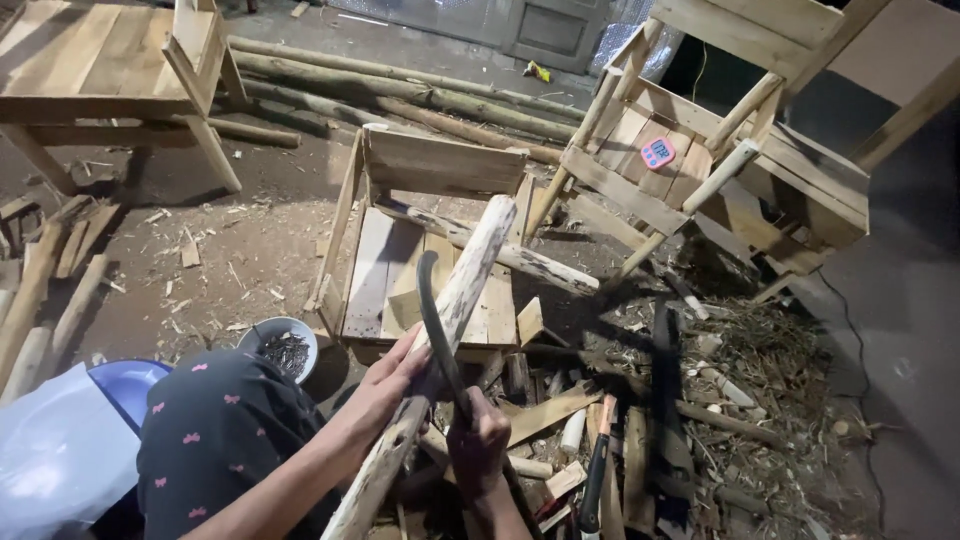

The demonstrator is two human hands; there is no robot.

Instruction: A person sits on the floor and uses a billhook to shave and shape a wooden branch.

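Gripping the pale stick (445, 330) around its middle, the left hand (395, 380) holds it slanted up over the low wooden chair (430, 250), so a steady hold there seems wise. To its right, the right hand (478, 440) is closed on the handle of a curved blade (432, 310) laid along the stick; shallow strokes angled away from the left fingers look safest.

The long, pale, rough-barked wooden pole (455, 300) looks matt and partly peeled; the dark curved metal blade (433, 310) across it is dull, not glossy.
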